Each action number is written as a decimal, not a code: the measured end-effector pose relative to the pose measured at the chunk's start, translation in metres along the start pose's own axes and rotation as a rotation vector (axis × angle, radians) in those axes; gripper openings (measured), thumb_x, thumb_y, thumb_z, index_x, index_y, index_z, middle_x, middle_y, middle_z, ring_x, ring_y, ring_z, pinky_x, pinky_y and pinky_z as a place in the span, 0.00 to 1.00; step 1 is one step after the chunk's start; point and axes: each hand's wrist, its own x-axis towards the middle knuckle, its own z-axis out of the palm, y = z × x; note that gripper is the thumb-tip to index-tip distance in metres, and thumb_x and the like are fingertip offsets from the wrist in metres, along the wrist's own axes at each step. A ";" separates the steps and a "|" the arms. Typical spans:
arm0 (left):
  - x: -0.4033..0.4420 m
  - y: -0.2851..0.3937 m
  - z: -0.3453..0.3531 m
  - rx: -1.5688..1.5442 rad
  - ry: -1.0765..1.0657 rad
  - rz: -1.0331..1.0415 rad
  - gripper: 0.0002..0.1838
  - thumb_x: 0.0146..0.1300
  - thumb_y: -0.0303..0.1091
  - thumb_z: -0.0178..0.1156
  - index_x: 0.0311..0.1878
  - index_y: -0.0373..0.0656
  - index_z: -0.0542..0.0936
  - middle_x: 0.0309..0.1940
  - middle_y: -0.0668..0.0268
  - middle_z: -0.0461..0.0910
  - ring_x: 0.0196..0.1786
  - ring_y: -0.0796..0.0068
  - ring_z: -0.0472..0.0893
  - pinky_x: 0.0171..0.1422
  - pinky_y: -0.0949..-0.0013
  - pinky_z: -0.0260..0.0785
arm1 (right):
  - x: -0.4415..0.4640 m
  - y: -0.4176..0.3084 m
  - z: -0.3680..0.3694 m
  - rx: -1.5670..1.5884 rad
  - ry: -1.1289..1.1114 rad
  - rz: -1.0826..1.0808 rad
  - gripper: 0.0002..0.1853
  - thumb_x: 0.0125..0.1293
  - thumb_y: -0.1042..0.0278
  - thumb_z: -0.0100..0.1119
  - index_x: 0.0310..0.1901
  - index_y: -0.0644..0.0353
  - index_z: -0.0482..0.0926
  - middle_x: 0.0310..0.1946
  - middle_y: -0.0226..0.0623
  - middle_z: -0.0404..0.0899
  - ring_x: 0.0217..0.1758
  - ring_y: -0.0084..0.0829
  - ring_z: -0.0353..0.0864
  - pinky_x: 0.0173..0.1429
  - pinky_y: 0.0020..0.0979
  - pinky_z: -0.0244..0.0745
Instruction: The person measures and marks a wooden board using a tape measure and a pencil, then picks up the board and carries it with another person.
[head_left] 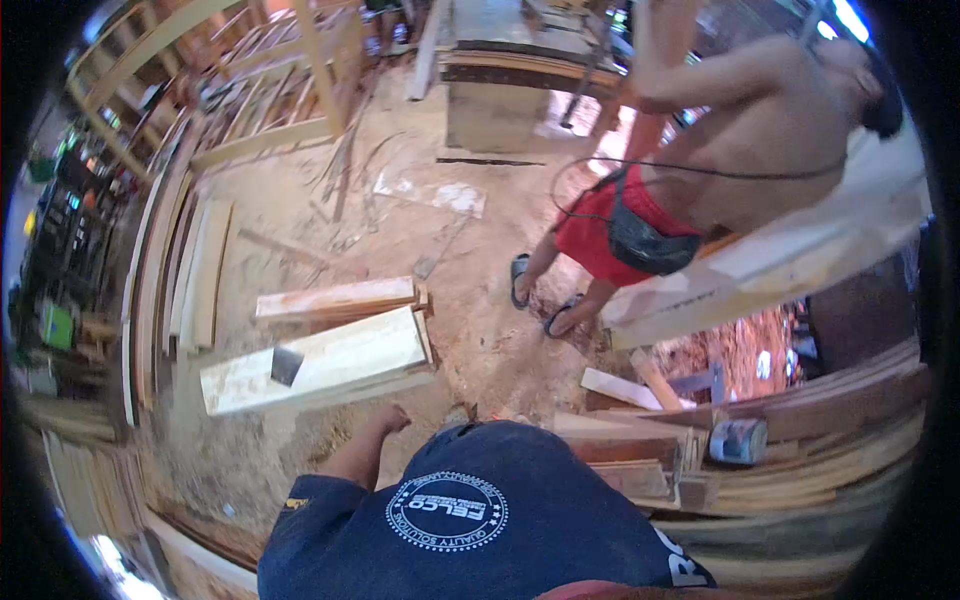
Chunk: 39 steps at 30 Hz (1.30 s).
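My left hand (pixel 394 417) hangs low beside my dark blue shirt (pixel 470 500), above the sawdust-covered ground. It is small and blurred here, and its fingers cannot be made out clearly. Closest to it is a stack of pale wooden boards (pixel 340 362) on the ground, apart from the hand. A dark square piece (pixel 287 366) lies on the top board. Just behind that stack is a second, shorter stack of boards (pixel 335 298). My right hand is out of view.
A person in red shorts (pixel 620 225) stands ahead on the right, arms raised by a post. Long planks (pixel 212 270) lie at left, below a wooden frame (pixel 265 150). At right are stacked timber (pixel 830 440) and a can (pixel 738 441). A workbench (pixel 495 120) stands at the back.
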 end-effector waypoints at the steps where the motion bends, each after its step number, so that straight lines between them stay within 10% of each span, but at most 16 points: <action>1: -0.009 0.002 -0.002 -0.036 -0.007 -0.059 0.20 0.68 0.52 0.57 0.52 0.50 0.87 0.53 0.54 0.85 0.55 0.50 0.83 0.61 0.52 0.74 | -0.002 -0.004 0.007 -0.079 -0.016 -0.041 0.13 0.62 0.57 0.55 0.38 0.47 0.89 0.36 0.38 0.88 0.42 0.44 0.88 0.46 0.48 0.80; 7: -0.003 0.045 -0.037 0.148 0.083 0.228 0.20 0.58 0.48 0.69 0.50 0.49 0.86 0.45 0.56 0.86 0.48 0.58 0.84 0.56 0.58 0.76 | -0.005 -0.052 -0.019 -0.018 -0.099 0.203 0.13 0.59 0.56 0.59 0.38 0.49 0.89 0.36 0.38 0.89 0.44 0.42 0.89 0.46 0.47 0.81; 11: 0.005 0.118 -0.055 0.135 0.112 0.154 0.22 0.62 0.47 0.63 0.58 0.50 0.84 0.55 0.51 0.84 0.59 0.51 0.82 0.65 0.57 0.74 | -0.005 -0.053 -0.092 0.794 0.206 0.659 0.16 0.53 0.55 0.69 0.37 0.57 0.88 0.37 0.45 0.88 0.45 0.44 0.88 0.49 0.47 0.81; 14: 0.005 0.152 -0.077 0.228 0.140 0.379 0.24 0.61 0.52 0.65 0.55 0.48 0.85 0.51 0.53 0.86 0.54 0.53 0.84 0.62 0.58 0.75 | 0.033 -0.010 0.022 1.220 0.444 0.695 0.18 0.51 0.55 0.73 0.34 0.63 0.86 0.37 0.52 0.86 0.44 0.46 0.87 0.50 0.46 0.80; 17: 0.001 0.161 -0.076 0.135 0.159 0.380 0.25 0.61 0.52 0.65 0.55 0.46 0.84 0.49 0.54 0.87 0.51 0.55 0.86 0.60 0.58 0.76 | 0.005 -0.023 -0.016 0.384 0.455 0.321 0.08 0.50 0.65 0.65 0.31 0.59 0.85 0.25 0.46 0.82 0.33 0.46 0.85 0.37 0.45 0.78; 20: -0.006 0.160 -0.070 0.058 0.124 0.299 0.24 0.62 0.50 0.65 0.56 0.45 0.84 0.48 0.54 0.87 0.51 0.57 0.86 0.60 0.58 0.76 | -0.017 -0.050 -0.037 0.651 0.260 0.617 0.08 0.52 0.66 0.63 0.33 0.57 0.85 0.26 0.42 0.83 0.34 0.44 0.85 0.37 0.46 0.78; 26: -0.005 0.191 -0.069 0.018 0.164 0.463 0.27 0.63 0.50 0.67 0.59 0.43 0.82 0.50 0.54 0.86 0.51 0.60 0.87 0.59 0.58 0.77 | -0.017 -0.043 0.022 0.325 0.055 0.457 0.11 0.57 0.66 0.59 0.39 0.55 0.88 0.36 0.36 0.87 0.46 0.41 0.86 0.52 0.47 0.80; 32: -0.050 0.285 -0.103 -0.150 0.185 0.600 0.26 0.62 0.47 0.65 0.60 0.44 0.81 0.49 0.53 0.86 0.52 0.56 0.86 0.59 0.58 0.77 | -0.023 -0.089 -0.097 0.664 0.532 0.656 0.21 0.57 0.61 0.63 0.52 0.59 0.85 0.41 0.42 0.88 0.49 0.40 0.85 0.55 0.42 0.80; 39: -0.035 0.248 -0.060 0.079 0.178 0.533 0.25 0.63 0.48 0.65 0.57 0.41 0.82 0.48 0.53 0.87 0.50 0.57 0.87 0.59 0.58 0.77 | -0.011 -0.073 -0.124 0.843 0.267 0.446 0.28 0.54 0.58 0.67 0.57 0.60 0.80 0.47 0.51 0.86 0.56 0.46 0.84 0.64 0.42 0.77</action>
